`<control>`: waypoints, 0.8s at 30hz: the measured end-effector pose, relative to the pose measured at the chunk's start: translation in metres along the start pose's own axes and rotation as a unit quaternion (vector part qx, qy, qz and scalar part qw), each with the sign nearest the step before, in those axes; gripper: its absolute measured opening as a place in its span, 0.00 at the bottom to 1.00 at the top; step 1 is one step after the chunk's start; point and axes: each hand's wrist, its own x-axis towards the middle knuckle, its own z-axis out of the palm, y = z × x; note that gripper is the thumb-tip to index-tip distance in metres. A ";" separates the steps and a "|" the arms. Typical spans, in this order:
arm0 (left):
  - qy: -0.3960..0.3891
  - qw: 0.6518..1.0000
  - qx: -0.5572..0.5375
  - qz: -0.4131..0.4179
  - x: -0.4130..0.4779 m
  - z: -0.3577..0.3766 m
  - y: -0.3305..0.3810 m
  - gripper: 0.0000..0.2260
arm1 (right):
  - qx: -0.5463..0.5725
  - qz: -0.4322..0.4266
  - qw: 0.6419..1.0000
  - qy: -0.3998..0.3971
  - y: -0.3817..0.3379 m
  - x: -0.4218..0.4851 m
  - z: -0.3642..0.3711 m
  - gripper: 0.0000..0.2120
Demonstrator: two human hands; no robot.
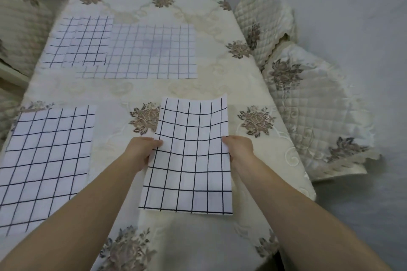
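A white cloth with a black grid pattern (191,158) is held in front of me over the near part of the table, folded to a tall rectangle. My left hand (143,149) pinches its left edge about halfway up. At the same height my right hand (237,148) grips the right edge. The cloth's far end curves up slightly and its near end lies toward the table's front.
The table (220,77) has a cream floral cover. A folded grid cloth (46,160) lies at the near left, a larger flat one (152,50) at the far middle, and a smaller folded one (79,42) at the far left. Quilted chairs (308,94) stand along the right side.
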 end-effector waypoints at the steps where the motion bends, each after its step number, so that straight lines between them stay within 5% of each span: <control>1: 0.006 1.000 -0.013 -0.006 -0.002 0.009 0.000 0.15 | -0.007 0.004 1.000 -0.009 -0.004 0.010 -0.008 0.05; 11: 0.035 0.993 -0.106 -0.024 -0.014 0.093 0.008 0.12 | -0.047 -0.005 0.998 -0.041 -0.044 0.083 -0.062 0.08; 16: 0.032 0.993 -0.111 -0.036 -0.013 0.115 0.022 0.04 | -0.056 -0.004 0.998 -0.037 -0.060 0.108 -0.072 0.12; 24: 0.018 0.993 -0.109 -0.050 -0.001 0.136 0.037 0.05 | -0.007 -0.004 0.999 -0.036 -0.067 0.139 -0.085 0.07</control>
